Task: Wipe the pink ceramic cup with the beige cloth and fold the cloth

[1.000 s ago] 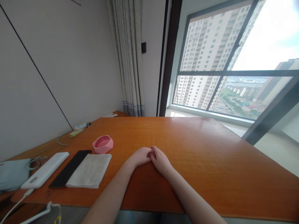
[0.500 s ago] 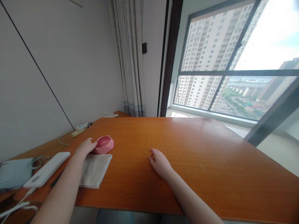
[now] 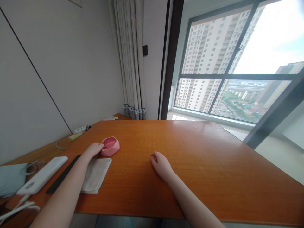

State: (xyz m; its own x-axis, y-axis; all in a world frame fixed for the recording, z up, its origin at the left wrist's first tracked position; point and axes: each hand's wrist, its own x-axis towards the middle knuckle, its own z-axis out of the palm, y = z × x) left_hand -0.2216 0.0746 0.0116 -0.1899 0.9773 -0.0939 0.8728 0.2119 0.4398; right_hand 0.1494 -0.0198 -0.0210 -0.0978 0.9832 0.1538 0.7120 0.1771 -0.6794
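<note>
A pink faceted bowl (image 3: pixel 110 146) sits on the wooden table (image 3: pixel 147 139), left of the middle. My left hand (image 3: pixel 94 148) is closed on the bowl's left side, with the thumb at the rim and the other fingers partly hidden. Below the bowl lies a folded grey cloth (image 3: pixel 97 175), partly covered by my left forearm. My right hand (image 3: pixel 161 164) rests on the table right of the bowl. Its fingers are curled in, and nothing shows in them.
A white power bank-like box (image 3: pixel 44 175) and a dark flat strip (image 3: pixel 64 174) lie left of my left forearm. Farther left are a pale blue pouch (image 3: pixel 13 179) and white cables (image 3: pixel 17 210). A power strip (image 3: pixel 79 129) lies by the wall.
The pink bowl has moved a little to the right with my left hand, uncovering more of the dark strip. My right hand's fingers have curled in more. The view has shifted slightly.
</note>
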